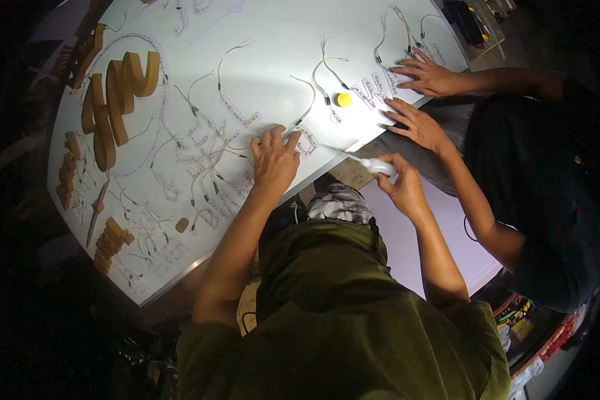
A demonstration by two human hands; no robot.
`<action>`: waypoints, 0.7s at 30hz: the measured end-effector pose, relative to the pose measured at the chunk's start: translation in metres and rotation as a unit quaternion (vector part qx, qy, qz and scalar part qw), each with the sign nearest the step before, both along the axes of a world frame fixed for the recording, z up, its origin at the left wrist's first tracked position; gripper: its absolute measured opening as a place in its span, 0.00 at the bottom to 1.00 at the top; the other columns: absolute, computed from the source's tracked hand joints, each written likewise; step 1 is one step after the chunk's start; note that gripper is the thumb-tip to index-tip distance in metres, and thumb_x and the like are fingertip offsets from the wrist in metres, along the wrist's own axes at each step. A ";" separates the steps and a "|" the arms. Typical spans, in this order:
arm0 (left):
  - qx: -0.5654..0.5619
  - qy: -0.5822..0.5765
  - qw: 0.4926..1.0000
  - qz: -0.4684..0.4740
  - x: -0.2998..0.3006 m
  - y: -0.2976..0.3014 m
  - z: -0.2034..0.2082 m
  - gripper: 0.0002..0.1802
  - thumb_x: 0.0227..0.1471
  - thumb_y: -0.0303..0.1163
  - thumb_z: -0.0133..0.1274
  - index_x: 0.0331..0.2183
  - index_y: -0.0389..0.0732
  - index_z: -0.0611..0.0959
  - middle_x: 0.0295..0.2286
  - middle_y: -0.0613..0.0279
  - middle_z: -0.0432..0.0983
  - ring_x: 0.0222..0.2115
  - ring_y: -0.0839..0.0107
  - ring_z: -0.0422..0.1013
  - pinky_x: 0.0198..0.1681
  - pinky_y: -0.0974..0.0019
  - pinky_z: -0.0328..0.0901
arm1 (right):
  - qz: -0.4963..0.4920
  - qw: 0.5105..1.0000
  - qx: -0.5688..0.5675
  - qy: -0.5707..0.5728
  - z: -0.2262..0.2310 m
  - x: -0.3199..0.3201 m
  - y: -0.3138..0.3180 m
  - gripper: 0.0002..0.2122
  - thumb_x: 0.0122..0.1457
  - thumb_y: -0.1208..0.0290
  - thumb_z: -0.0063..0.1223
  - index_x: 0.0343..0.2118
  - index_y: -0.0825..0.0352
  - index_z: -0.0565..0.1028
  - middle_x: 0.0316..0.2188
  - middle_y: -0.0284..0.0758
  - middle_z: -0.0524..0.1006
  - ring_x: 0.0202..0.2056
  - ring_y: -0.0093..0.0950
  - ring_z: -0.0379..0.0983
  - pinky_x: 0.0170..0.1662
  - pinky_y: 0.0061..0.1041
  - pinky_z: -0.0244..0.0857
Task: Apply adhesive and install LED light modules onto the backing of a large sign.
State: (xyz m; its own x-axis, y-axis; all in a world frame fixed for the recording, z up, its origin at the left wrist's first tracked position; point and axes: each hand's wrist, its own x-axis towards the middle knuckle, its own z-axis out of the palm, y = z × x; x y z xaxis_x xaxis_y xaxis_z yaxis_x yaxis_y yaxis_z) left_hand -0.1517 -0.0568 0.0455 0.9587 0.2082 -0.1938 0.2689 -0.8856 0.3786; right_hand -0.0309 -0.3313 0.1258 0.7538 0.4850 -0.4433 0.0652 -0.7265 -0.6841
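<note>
Our shirt (353, 313) lay nearest. Our left hand (274, 159) rested by a letter (307, 142), fingers slightly spread; our right hand (403, 187) clasped a bottle (376, 165).

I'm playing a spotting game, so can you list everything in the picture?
Table: one, white, upper left.
Letter shapes: many, pale, across the table.
Wires: many, pale, among the shapes.
Large loop: one, pale, table's left.
Bent strips: several, tan, table's left.
Round thing: one, yellow, table's right part.
Squeeze bottle: one, white, right of centre.
Flat panel: one, pale purple, below bottle.
Clutter: uncountable, mixed, lower right.
Co-worker's hands: two, bare, table's right edge.
Shirt: one, olive, bottom centre.
Left hand: one, bare, on the table.
Right hand: one, bare, holding the bottle.
</note>
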 end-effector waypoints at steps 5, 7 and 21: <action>0.002 0.004 1.000 -0.007 0.000 0.000 0.000 0.28 0.49 0.36 0.65 0.54 0.48 0.82 0.52 0.56 0.69 0.55 0.58 0.63 0.58 0.47 0.52 | 0.002 0.996 0.091 -0.004 -0.012 -0.031 0.000 0.18 0.55 0.79 0.64 0.50 0.68 0.77 0.43 0.43 0.81 0.40 0.35 0.79 0.43 0.30 0.71; -0.002 0.005 1.000 -0.005 -0.002 0.002 -0.001 0.28 0.49 0.35 0.66 0.54 0.48 0.82 0.52 0.57 0.69 0.55 0.58 0.63 0.59 0.46 0.52 | -0.002 0.998 0.066 0.019 0.002 -0.038 0.011 0.18 0.56 0.79 0.63 0.50 0.68 0.77 0.43 0.44 0.81 0.42 0.37 0.79 0.47 0.31 0.71; -0.465 -0.042 0.884 0.040 -0.061 0.055 0.038 0.30 0.51 0.23 0.59 0.57 0.41 0.74 0.51 0.52 0.71 0.49 0.55 0.71 0.53 0.52 0.65 | -0.177 0.956 0.190 0.134 -0.016 -0.133 0.113 0.15 0.58 0.82 0.63 0.47 0.70 0.73 0.41 0.35 0.79 0.43 0.22 0.75 0.50 0.25 0.69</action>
State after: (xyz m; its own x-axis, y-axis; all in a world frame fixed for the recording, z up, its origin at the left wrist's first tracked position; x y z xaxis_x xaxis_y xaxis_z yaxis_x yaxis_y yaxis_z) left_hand -0.2130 -0.0021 0.0832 0.9675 0.0641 -0.2444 0.2518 -0.1616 0.9542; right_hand -0.1637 -0.2187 0.1100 0.7847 0.3844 -0.4863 -0.3537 -0.3667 -0.8605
